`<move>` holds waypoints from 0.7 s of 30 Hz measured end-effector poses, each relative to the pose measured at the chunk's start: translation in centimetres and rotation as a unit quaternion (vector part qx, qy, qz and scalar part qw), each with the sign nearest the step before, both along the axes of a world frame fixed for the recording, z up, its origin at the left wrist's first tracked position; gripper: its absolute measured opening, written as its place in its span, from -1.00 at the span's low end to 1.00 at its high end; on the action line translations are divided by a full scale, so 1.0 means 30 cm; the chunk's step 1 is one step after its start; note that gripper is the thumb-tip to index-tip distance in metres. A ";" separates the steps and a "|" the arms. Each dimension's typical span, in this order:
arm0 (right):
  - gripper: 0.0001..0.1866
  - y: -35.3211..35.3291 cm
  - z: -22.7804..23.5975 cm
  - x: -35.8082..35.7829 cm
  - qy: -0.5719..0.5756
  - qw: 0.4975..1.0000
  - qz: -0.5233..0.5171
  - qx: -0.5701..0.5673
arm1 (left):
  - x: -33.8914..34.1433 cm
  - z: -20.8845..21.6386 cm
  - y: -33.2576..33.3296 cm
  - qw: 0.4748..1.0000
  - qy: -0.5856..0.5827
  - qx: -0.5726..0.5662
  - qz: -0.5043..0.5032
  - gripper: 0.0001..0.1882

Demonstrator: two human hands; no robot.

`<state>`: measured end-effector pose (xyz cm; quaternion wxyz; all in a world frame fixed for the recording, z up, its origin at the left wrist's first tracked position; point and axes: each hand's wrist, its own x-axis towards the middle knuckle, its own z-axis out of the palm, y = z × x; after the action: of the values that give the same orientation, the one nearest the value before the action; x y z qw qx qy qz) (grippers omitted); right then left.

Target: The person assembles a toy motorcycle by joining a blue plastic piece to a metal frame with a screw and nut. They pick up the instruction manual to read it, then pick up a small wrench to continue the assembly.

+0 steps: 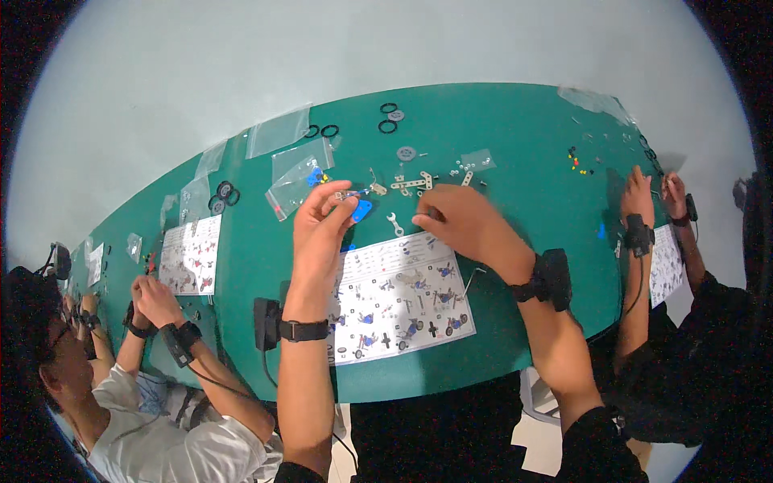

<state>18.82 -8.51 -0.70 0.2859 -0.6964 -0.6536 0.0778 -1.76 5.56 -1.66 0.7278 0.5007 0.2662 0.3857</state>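
Note:
My left hand (pixel 318 229) is closed, its thumb and fingertips pinching a small assembly of metal and blue pieces. A blue plate (pixel 362 211) juts out below the fingertips, and a small metal bracket (pixel 377 189) shows just past them. My right hand (pixel 471 221) is curled with its fingers turned down over the table. What its fingertips hold, if anything, I cannot make out. Between the hands lies a small open-ended wrench (pixel 394 224). Perforated metal strips (pixel 415 183) rest just beyond my right hand. Under both wrists is a printed picture sheet (pixel 403 322).
An L-shaped hex key (pixel 475 278) lies by the sheet's right edge. Farther off are a grey wheel hub (pixel 406 153), black rubber rings (pixel 387 127), a bag of small hardware (pixel 477 160) and clear bags (pixel 278 133). Co-workers' hands (pixel 157 299) work at left and right (pixel 636 201).

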 end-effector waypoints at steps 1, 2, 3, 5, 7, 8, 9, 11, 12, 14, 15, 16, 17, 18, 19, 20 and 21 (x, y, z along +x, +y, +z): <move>-0.79 0.004 -0.003 -0.007 0.000 1.000 0.000 -0.001 | 0.001 0.000 -0.004 1.000 -0.003 -0.009 -0.002 -0.72; -0.81 0.007 -0.003 -0.014 0.007 1.000 0.017 -0.004 | 0.000 -0.001 -0.002 1.000 -0.004 -0.010 -0.002 -0.72; -0.82 0.009 -0.003 -0.022 0.014 0.999 0.034 -0.007 | 0.000 -0.005 -0.001 1.000 -0.002 0.000 -0.009 -0.72; -0.84 0.007 -0.013 -0.052 0.028 0.996 0.042 0.066 | -0.003 -0.004 -0.009 1.000 0.000 0.010 -0.017 -0.71; -0.86 0.020 -0.029 -0.057 0.040 0.988 0.045 0.144 | 0.018 0.006 -0.020 0.999 -0.006 -0.003 -0.031 -0.71; -0.88 0.032 -0.043 -0.054 0.009 0.990 0.075 0.119 | 0.026 0.008 -0.022 0.999 -0.006 -0.002 -0.034 -0.71; -0.90 0.039 -0.048 -0.063 -0.020 0.990 0.106 0.093 | 0.027 0.003 -0.026 1.000 0.000 -0.006 -0.030 -0.71; -0.91 0.041 -0.057 -0.084 -0.008 0.988 0.107 0.113 | 0.026 -0.001 -0.043 1.000 0.010 -0.008 -0.028 -0.71; -0.92 0.043 -0.061 -0.088 -0.001 0.985 0.107 0.133 | 0.028 -0.005 -0.044 0.999 0.005 -0.015 -0.031 -0.71; -0.92 0.043 -0.078 -0.083 -0.004 0.988 0.083 0.128 | 0.035 -0.014 -0.038 0.999 0.002 -0.021 -0.039 -0.71; -0.91 0.030 -0.082 -0.074 -0.008 0.991 0.067 0.119 | 0.039 -0.014 -0.045 0.999 -0.009 -0.031 -0.034 -0.72; -0.91 0.031 -0.099 -0.058 -0.008 0.991 0.064 0.117 | 0.044 -0.015 -0.049 0.999 -0.020 -0.041 -0.030 -0.72; -0.91 0.043 -0.124 -0.032 -0.086 0.984 0.067 0.139 | 0.050 -0.015 -0.048 0.998 -0.020 -0.043 -0.033 -0.72; -0.91 0.060 -0.128 -0.025 -0.160 0.971 0.074 0.163 | 0.043 -0.011 -0.040 0.998 -0.024 -0.034 -0.039 -0.72; -0.91 0.062 -0.130 -0.013 -0.158 0.971 0.076 0.164 | 0.036 -0.008 -0.037 0.998 -0.029 -0.026 -0.044 -0.72; -0.89 0.056 -0.129 0.003 -0.172 0.970 0.069 0.154 | 0.033 -0.007 -0.045 0.998 -0.027 -0.026 -0.041 -0.72; -0.86 0.053 -0.129 0.021 -0.189 0.969 0.061 0.145 | 0.042 -0.008 -0.047 0.999 -0.019 -0.029 -0.042 -0.72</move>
<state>19.47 -6.92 -4.58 0.2502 -0.6086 -0.7410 -0.1341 -0.50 4.16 -1.91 0.7626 0.4828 0.2421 0.3560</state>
